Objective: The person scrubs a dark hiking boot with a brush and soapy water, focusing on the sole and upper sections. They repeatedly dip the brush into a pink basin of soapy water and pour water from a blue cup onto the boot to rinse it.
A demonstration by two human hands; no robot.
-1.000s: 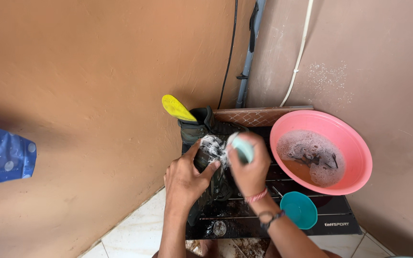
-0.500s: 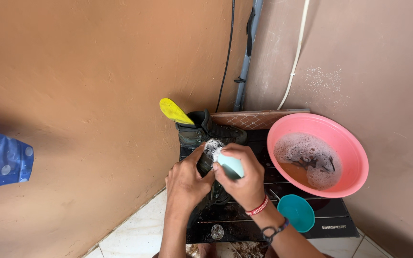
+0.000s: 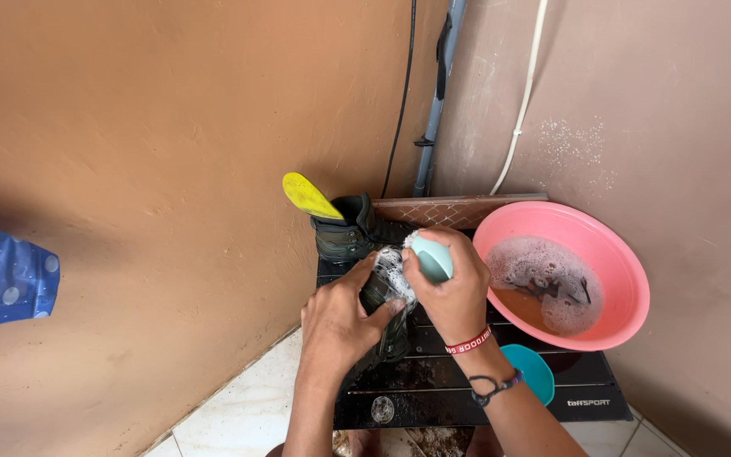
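Centrally, a dark soapy boot (image 3: 385, 309) lies on a black plastic stool (image 3: 467, 393), which serves as the landmark. The left hand (image 3: 338, 326) grasps the boot from its left side, fingers wrapped around it, grip clenched on the boot. The right hand (image 3: 454, 288) holds a pale blue-green brush (image 3: 430, 256) closed in its grip and presses it against the boot's foamy upper end. The boot's long axis runs from the stool's near edge toward the wall, slightly tilted; the brush sits at its far end, just right of it. A second boot (image 3: 344, 233) with a yellow insole (image 3: 308, 195) stands at the stool's far left corner. A pink basin (image 3: 611, 262) of sudsy water rests on its right side, and a teal cup (image 3: 530, 372) lies near its front right.
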